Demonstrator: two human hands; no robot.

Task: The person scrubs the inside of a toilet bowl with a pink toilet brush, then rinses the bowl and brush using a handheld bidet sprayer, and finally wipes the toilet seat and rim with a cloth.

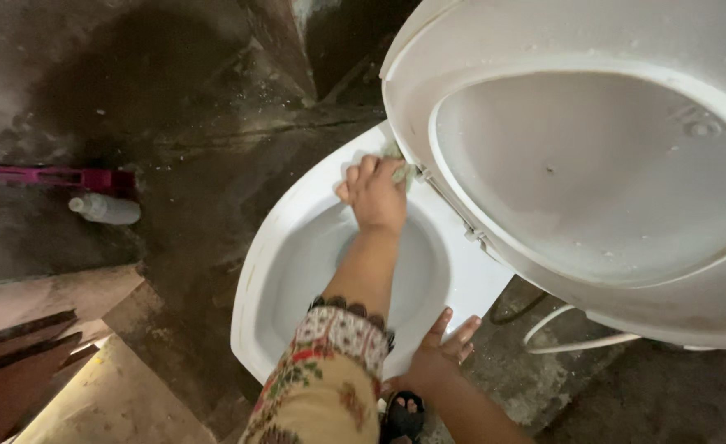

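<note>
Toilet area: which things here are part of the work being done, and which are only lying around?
In use:
left hand, gripping a cloth
toilet bowl, rim being wiped
right hand, braced on the rim
raised seat

Lying about:
white bottle
pink tool

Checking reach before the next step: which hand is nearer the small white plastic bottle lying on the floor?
Left. The left hand, gripping a cloth on the white toilet bowl's rim, is closer to the bottle; the right hand rests on the near rim, farther away.
</note>
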